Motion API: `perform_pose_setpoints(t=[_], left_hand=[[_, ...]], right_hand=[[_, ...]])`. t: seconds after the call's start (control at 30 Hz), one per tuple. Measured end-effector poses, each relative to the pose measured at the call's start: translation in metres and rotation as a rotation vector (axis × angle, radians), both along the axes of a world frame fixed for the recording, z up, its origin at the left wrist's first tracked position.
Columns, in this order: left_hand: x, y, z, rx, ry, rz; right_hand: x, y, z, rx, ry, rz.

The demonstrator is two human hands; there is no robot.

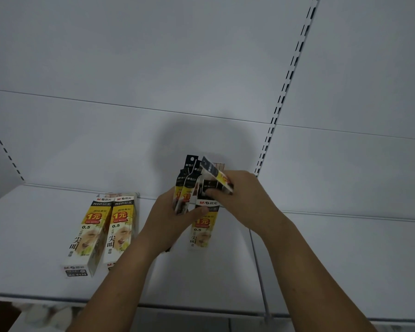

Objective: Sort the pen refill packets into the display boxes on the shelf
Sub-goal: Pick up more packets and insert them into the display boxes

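Observation:
Two white and yellow display boxes [84,236] [119,232] lie side by side on the white shelf [34,236] at the left. A third display box [203,226] lies under my hands at the centre. My left hand [170,214] grips a small fan of black and yellow pen refill packets [186,185], held upright. My right hand [242,190] pinches one tilted refill packet [216,176] just right of that fan, above the third box's open end.
A white back panel rises behind the shelf, with a slotted upright [283,92] at the right and another [3,147] at the left. The shelf's front edge [201,307] runs along the bottom. A seam [256,259] divides the shelf right of my arms.

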State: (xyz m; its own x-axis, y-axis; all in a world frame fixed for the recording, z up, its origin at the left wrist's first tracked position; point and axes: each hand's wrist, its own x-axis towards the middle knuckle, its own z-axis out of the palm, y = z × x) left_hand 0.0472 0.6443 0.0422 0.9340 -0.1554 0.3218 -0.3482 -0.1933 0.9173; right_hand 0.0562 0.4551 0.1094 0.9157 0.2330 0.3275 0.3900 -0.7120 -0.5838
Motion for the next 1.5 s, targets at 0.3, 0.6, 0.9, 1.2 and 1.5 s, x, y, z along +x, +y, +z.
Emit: perform_pose_setpoints(t=[0.3, 0.6, 0.9, 1.2, 1.5], left_hand=[[0.001, 0.000, 0.000, 0.000, 0.019, 0.025], [-0.001, -0.001, 0.001, 0.018, 0.007, 0.010], [0.000, 0.000, 0.000, 0.004, 0.006, 0.014], [-0.001, 0.002, 0.000, -0.006, 0.002, 0.007], [-0.003, 0.000, 0.000, 0.006, 0.006, 0.019]], right_hand=[[0.002, -0.007, 0.005, -0.032, -0.005, 0.019], [0.010, -0.009, 0.025, -0.201, 0.060, 0.145], [0.020, 0.007, 0.034, -0.416, 0.059, 0.100], [0.026, 0.005, 0.038, -0.331, 0.156, 0.163], [0.030, 0.014, 0.050, -0.495, 0.241, 0.204]])
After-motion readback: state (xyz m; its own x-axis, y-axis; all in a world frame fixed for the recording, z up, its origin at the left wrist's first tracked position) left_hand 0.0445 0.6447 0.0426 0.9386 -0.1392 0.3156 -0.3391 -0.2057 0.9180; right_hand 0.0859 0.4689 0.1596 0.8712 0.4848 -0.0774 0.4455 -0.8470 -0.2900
